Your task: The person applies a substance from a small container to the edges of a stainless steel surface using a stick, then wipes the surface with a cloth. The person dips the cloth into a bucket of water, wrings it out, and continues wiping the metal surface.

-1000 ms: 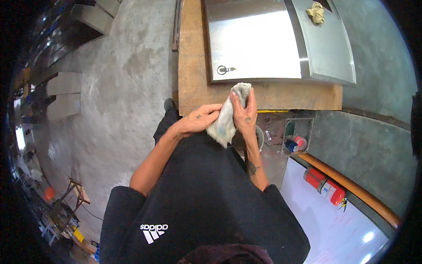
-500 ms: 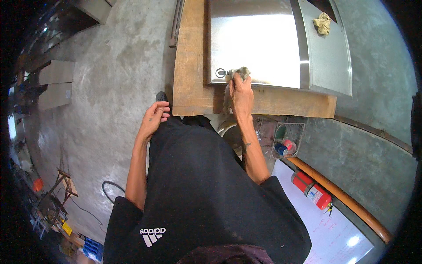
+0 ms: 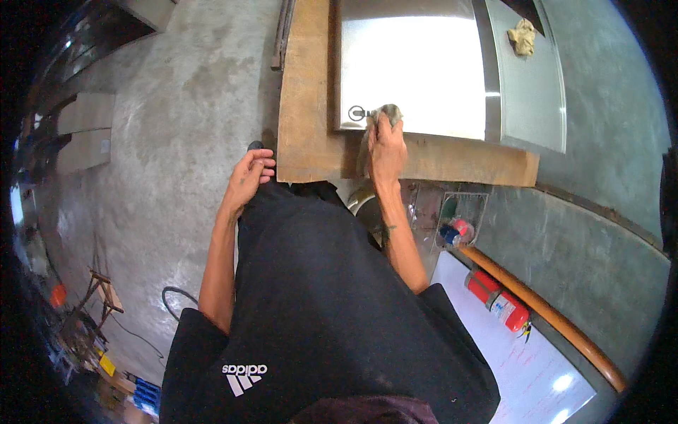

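Observation:
My right hand (image 3: 388, 157) grips a crumpled, dirty cloth (image 3: 390, 113) and presses it on the near edge of a shiny metal panel (image 3: 417, 63). Just left of the cloth, a dark ring latch (image 3: 357, 113) sits in the panel's near left corner. Part of the cloth hangs below my fingers, over the front edge. The panel belongs to a metal box lying on a wooden table (image 3: 304, 141). My left hand (image 3: 250, 175) hangs beside the table's left corner, fingers loosely bent and apart, holding nothing.
A second crumpled yellowish cloth (image 3: 523, 37) lies on the box's grey right side (image 3: 530, 92). Right of me are a wire basket (image 3: 462, 219), a red fire extinguisher (image 3: 498, 300), an orange pipe (image 3: 551, 321) and a whiteboard (image 3: 487, 346). Cardboard boxes (image 3: 85, 131) stand far left.
My left hand has risen slightly toward the table corner. My right hand stays beside the latch with the cloth, only slightly shifted. The whole view has moved a little.

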{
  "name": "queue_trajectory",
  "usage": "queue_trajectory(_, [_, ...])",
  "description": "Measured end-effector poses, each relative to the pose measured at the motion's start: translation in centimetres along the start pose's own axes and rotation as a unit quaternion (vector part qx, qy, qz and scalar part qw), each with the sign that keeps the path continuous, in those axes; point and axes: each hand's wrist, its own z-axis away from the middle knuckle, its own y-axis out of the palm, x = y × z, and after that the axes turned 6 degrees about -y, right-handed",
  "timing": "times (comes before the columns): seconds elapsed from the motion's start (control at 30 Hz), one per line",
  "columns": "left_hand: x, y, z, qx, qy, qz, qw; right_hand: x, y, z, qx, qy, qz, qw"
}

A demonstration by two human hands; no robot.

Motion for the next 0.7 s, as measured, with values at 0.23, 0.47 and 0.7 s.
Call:
queue_trajectory(0.23, [-2.2, 4.0, -3.1, -0.016, 0.160, -0.167, 0.973, -0.6, 0.3, 0.7, -0.015, -0.016, -0.009, 1.000])
queue_trajectory(0.47, [-8.1, 11.8, -7.7, -0.034, 0.391, -0.257, 0.883, -0.4, 0.3, 0.9, -0.006, -0.009, 0.001, 1.000])
queue_trajectory(0.7, [-7.7, 13.1, -11.1, -0.053, 0.447, -0.351, 0.821, -0.6, 0.5, 0.6, -0.011, -0.034, 0.012, 0.999])
